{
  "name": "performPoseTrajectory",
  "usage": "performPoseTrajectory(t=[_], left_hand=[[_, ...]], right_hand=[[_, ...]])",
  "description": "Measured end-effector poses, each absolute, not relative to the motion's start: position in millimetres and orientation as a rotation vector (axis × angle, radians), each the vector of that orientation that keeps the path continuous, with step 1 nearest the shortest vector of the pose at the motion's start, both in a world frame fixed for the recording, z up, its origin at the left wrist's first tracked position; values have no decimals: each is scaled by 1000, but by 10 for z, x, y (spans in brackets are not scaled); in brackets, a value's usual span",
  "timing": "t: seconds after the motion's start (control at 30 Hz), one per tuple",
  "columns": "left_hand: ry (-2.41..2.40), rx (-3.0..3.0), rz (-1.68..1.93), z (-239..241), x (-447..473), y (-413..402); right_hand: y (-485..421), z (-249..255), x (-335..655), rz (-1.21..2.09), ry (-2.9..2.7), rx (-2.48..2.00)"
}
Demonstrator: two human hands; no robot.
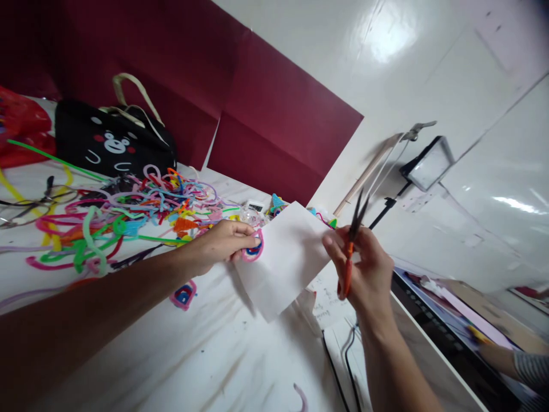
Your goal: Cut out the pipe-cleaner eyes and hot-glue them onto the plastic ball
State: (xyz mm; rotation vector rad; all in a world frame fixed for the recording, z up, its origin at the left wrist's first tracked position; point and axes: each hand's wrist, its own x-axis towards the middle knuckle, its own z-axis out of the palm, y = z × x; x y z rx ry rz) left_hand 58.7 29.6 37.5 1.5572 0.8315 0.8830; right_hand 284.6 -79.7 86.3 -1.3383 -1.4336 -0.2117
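Maroon paper [274, 109] covers the wall across the upper left of the frame, next to glossy white panels on the right. Below it, a white-covered table [206, 355] fills the lower half. A big tangle of coloured pipe cleaners [128, 220] sprawls over its left side, and a black bag with a bear face [111, 143] stands behind the tangle.

Near the centre, a white sheet [285, 263] is held up off the table. The left hand [225, 240] pinches its left edge, and the same grip presses a small pink-and-blue pipe-cleaner loop [254, 250] against the paper. The right hand [364, 269], just right of the sheet, is wrapped around orange-handled scissors [355, 223]. Their dark blades are parted and point up, close to the paper's right edge but not touching it. A second pink-and-blue piece [184, 293] lies on the table at lower centre-left. A striped sleeve [532, 372] of someone else shows at the lower right corner.

The sheet is gripped on one side only, so I think it could sag or twist against the blades and give a crooked or torn edge. The loop is held by thumb pressure alone and might slip free. Open blades this near the fingers could nick them if the paper shifts.
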Motion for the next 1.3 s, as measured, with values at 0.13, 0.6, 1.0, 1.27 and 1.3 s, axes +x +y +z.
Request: performPoseTrajectory(t=[0.13, 0.6, 1.0, 1.27, 1.3], left_hand=[[837, 1495, 912, 397, 610, 261], [787, 1301, 1027, 378, 712, 184], [718, 1253, 1008, 448, 738, 42], [730, 1278, 1004, 464, 743, 8], [741, 1277, 1007, 475, 745, 2]], right_hand=[[-1117, 739, 2790, -511, -1332, -1356], [-1229, 49, 2146, 1264, -1320, -1120], [-1096, -107, 2131, 1174, -1297, -1163], [-1073, -7, 2100, 1154, -1297, -1211], [-1071, 8, 2092, 1142, -1305, -1224]])
